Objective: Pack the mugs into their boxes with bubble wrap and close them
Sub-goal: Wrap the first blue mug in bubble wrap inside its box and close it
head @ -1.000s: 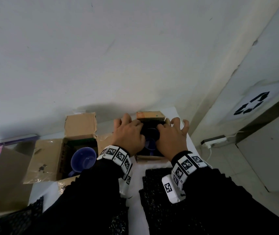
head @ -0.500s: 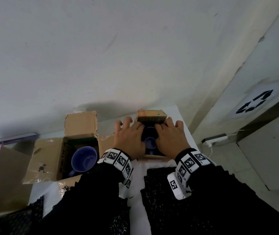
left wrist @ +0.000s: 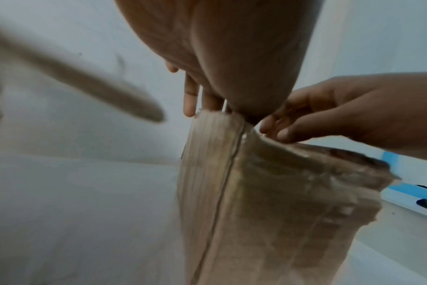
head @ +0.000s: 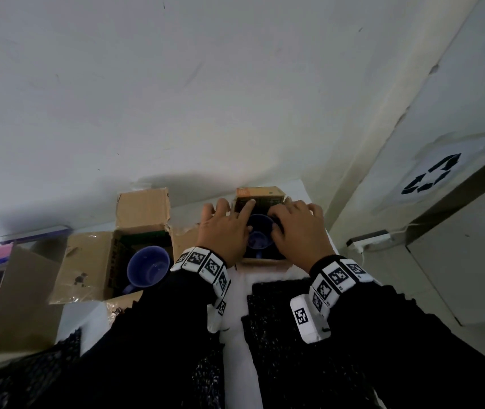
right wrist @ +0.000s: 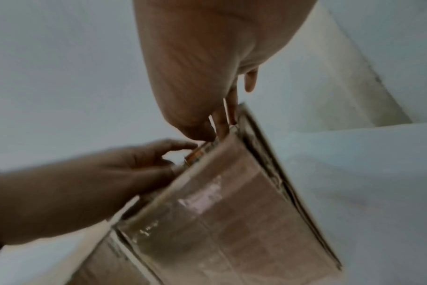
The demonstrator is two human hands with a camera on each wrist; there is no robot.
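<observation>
From the head view, a small open box [head: 260,199] sits on the white table [head: 237,293] by the wall, with a blue mug [head: 260,236] inside it. The left hand [head: 225,231] and the right hand [head: 300,231] lie over the box top on either side of the mug, fingers spread; whether they pinch anything cannot be told here. Another blue mug [head: 148,268] sits in a bigger open box [head: 88,264] to the left. From the left wrist view, the left fingers [left wrist: 190,102] point down at the box's top edge, straight and close together. From the right wrist view, the right fingers [right wrist: 222,123] reach down just inside the box wall; the mug is hidden.
</observation>
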